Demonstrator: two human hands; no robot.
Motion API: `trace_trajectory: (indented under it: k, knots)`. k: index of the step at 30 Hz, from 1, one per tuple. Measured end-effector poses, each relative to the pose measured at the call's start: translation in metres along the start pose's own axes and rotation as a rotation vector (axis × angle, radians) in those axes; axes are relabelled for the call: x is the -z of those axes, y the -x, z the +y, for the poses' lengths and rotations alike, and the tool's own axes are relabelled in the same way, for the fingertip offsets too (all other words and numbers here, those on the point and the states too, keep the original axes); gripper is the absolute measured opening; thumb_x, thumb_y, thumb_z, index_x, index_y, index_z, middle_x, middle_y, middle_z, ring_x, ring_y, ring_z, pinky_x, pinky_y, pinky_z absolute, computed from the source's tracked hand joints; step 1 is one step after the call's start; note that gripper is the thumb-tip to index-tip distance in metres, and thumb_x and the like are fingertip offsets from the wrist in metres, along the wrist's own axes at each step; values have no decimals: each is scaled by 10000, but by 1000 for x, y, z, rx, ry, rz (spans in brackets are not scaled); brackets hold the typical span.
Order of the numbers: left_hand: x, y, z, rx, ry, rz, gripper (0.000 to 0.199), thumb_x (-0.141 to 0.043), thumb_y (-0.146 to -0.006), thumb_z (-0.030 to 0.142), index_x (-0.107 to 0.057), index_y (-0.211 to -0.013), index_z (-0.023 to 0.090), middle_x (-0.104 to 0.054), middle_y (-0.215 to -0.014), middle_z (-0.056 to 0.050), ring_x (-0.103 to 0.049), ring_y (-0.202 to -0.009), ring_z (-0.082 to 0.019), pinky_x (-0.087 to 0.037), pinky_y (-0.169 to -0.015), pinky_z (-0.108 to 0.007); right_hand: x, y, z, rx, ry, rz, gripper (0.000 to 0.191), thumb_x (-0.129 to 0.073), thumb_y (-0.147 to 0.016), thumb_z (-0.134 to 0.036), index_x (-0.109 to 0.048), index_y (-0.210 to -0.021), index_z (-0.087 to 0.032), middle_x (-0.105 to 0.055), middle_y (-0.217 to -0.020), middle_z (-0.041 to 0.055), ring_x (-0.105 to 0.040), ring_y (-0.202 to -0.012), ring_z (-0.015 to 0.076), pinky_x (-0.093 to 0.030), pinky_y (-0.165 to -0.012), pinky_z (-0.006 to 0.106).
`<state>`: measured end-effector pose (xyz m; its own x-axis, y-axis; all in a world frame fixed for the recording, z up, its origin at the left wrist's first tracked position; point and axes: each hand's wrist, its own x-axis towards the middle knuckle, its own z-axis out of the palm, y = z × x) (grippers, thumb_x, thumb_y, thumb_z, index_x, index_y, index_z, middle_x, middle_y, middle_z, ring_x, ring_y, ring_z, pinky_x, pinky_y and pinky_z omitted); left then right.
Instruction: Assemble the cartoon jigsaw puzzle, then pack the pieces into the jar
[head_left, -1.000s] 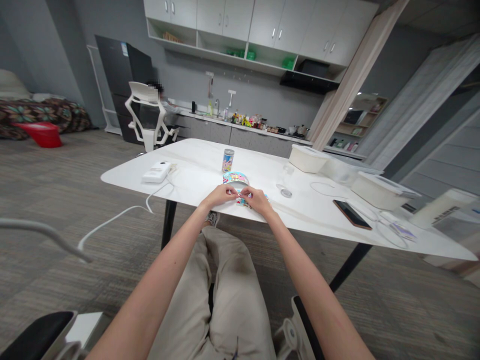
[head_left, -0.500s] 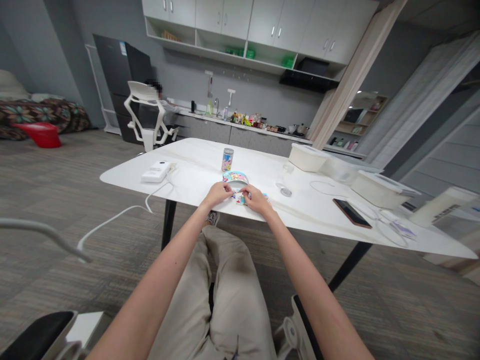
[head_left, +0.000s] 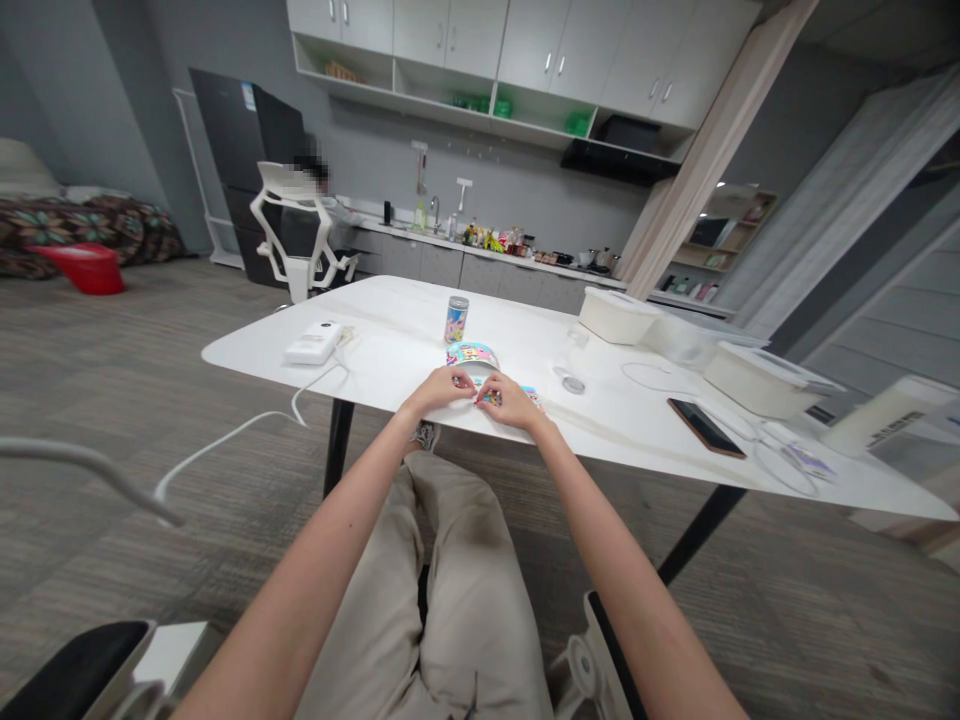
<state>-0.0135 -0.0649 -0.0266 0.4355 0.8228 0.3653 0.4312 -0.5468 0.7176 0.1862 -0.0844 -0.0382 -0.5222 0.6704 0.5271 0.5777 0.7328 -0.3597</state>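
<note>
Grey walls and white kitchen cabinets (head_left: 570,50) back a white tabletop (head_left: 390,322), at whose near edge a person's two bare hands work close together. Left hand (head_left: 448,389) and right hand (head_left: 512,402) face each other with fingers curled and fingertips nearly meeting. Each grip is narrowed to a pinch, and a small reddish bit shows between the tips, but one cannot tell which fingers, if any, have hold of it. Brightly printed card (head_left: 532,394) lies flat beneath and just beside the right hand, partly covered by it. Just beyond the hands is a curved printed piece (head_left: 472,351), with a patterned can (head_left: 456,322) upright behind it. Judging by its thin, flat look, the card is likely light and fairly stiff, apt to slide on the smooth surface and to crease or fray at its corners if forced. It would best be taken between thumb and forefinger at an outer edge, gently, with the other hand steadying it. A clear jar (head_left: 575,343) stands well to the right.
</note>
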Motion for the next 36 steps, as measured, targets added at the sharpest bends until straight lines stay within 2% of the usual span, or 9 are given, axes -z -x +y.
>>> trace_trajectory:
  k: [7, 9, 14, 17, 20, 26, 29, 34, 36]
  knots:
    - [-1, -1, -3, -54, 1, -86, 213, -647, -700, 348, -732, -752, 160, -715, -774, -28, -601, -757, -166, -455, -752, -272, -2, -1, 1, 10, -8, -4, 77, -613, -819, -227, -625, -758, -180, -580, -866, 43, -561, -825, 175, -444, -788, 303]
    - [-1, 0, -1, -56, -30, -103, 227, -648, -703, 369, -736, -756, 167, -712, -773, -28, -595, -757, -169, -446, -750, -274, -2, -1, 2, 1, 5, -13, 65, -571, -808, -171, -613, -760, -182, -574, -860, 41, -547, -810, 173, -438, -785, 302]
    - [0, 3, 7, -69, -149, -150, 313, -706, -656, 435, -759, -852, 196, -710, -870, -30, -587, -801, -187, -422, -736, -281, 0, -3, 5, -56, 0, -4, 237, -432, -690, -20, -598, -734, -184, -559, -819, 30, -525, -806, 176, -421, -806, 309]
    - [0, 2, 7, -86, -164, -168, 337, -701, -660, 451, -762, -886, 208, -701, -880, -29, -579, -796, -184, -412, -716, -278, 0, -3, 4, -65, -11, -15, 241, -431, -667, -23, -608, -702, -184, -561, -816, 27, -525, -799, 174, -417, -807, 305]
    - [-1, 1, 4, -89, -143, -175, 301, -694, -665, 447, -760, -838, 210, -696, -839, -19, -572, -781, -178, -407, -705, -277, 1, -2, 2, -79, -16, -20, 256, -442, -658, -21, -634, -714, -181, -573, -820, 25, -530, -778, 168, -417, -789, 297]
    - [-1, 1, 3, -64, -66, -153, 302, -735, -608, 400, -737, -816, 181, -691, -807, -17, -571, -765, -177, -420, -703, -280, 3, -2, -1, -103, -2, -22, 266, -447, -658, -16, -646, -713, -183, -590, -820, 25, -546, -791, 170, -418, -785, 292]
    - [0, 1, 2, -55, -7, -88, 309, -707, -639, 401, -730, -838, 166, -695, -824, -28, -581, -774, -175, -438, -713, -278, 2, -2, 0, -100, -2, -29, 254, -448, -663, -21, -636, -725, -179, -593, -830, 29, -546, -793, 171, -419, -785, 292]
    - [2, -1, -3, 74, -40, 184, 318, -694, -664, 379, -733, -888, 157, -699, -917, -53, -598, -829, -188, -464, -764, -286, 2, -3, 0, -127, -1, -8, 237, -423, -738, -47, -607, -811, -177, -605, -848, 36, -547, -831, 178, -419, -813, 303]
    - [2, -1, -4, 119, -89, 209, 320, -702, -661, 359, -741, -905, 155, -697, -922, -54, -602, -826, -190, -469, -778, -292, 1, -3, 2, -151, 24, 18, 237, -411, -766, -55, -601, -839, -176, -604, -855, 40, -541, -835, 181, -421, -824, 313]
